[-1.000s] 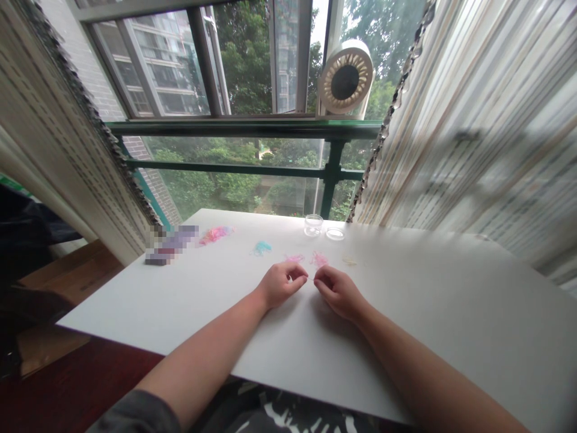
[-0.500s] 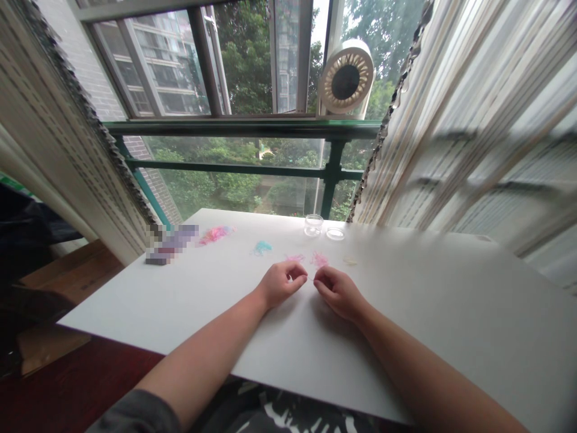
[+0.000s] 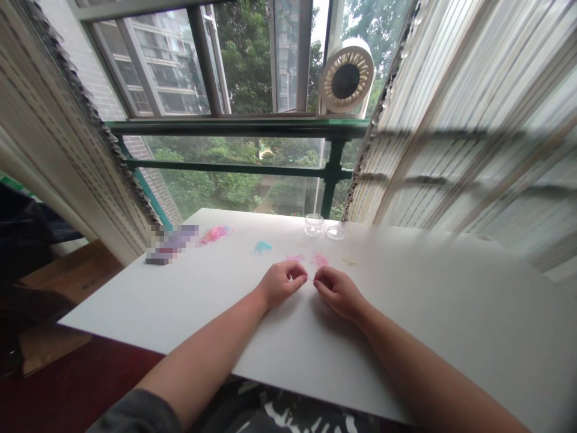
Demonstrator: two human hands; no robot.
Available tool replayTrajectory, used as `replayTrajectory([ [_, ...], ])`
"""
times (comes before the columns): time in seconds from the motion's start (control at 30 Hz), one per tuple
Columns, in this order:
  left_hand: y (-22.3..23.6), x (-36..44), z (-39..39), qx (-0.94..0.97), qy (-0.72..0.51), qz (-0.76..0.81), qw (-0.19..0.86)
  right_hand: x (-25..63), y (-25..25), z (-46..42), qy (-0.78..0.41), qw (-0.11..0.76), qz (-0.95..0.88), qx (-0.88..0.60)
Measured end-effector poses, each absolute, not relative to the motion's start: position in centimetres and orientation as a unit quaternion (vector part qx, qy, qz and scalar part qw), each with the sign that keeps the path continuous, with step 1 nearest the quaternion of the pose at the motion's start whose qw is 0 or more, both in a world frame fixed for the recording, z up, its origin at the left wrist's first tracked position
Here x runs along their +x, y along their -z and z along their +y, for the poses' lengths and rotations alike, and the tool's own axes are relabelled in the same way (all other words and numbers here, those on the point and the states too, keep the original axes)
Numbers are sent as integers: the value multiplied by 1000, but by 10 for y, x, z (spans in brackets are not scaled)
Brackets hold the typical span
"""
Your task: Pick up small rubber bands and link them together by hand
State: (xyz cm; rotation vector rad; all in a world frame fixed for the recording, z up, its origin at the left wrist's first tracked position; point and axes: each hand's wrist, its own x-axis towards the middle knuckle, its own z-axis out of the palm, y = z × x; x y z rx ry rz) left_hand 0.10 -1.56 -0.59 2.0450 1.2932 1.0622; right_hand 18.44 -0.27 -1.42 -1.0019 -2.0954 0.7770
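My left hand (image 3: 280, 286) and my right hand (image 3: 339, 292) meet over the white table (image 3: 198, 313), fingertips nearly touching. Each is closed in a pinch, and a thin, pale rubber band (image 3: 311, 278) spans the small gap between them. Just beyond my fingers lie two little heaps of pink rubber bands, a left heap (image 3: 294, 258) and a right heap (image 3: 320, 259). A teal heap (image 3: 262, 247) sits farther left. Some pale yellow bands (image 3: 350, 261) lie to the right of the pink ones.
At the back stand a clear round container (image 3: 314, 225) and its clear lid (image 3: 335, 233). A multicoloured heap of bands (image 3: 216, 234) and a blurred-out box (image 3: 174, 245) are at the left. A white fan (image 3: 347, 77) is by the window; a curtain (image 3: 433, 156) hangs right.
The right curtain has swung left, over more of the window and railing. My hands hold the same pinch, with no clear movement.
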Motion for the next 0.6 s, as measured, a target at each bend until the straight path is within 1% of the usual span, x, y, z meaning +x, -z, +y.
replayTrajectory([
  [0.17,5,-2,-14,756,-382,479,232,185,14,-3,-307,338,-804,-380],
  [0.3,3,-17,-5,764,-374,498,169,184,14,-3,-316,338,-802,-377],
  [0.43,4,-39,9,761,-341,540,114,184,14,-4,-326,333,-801,-376],
  [0.6,10,-50,17,734,-323,588,104,184,12,-5,-334,332,-799,-373],
])
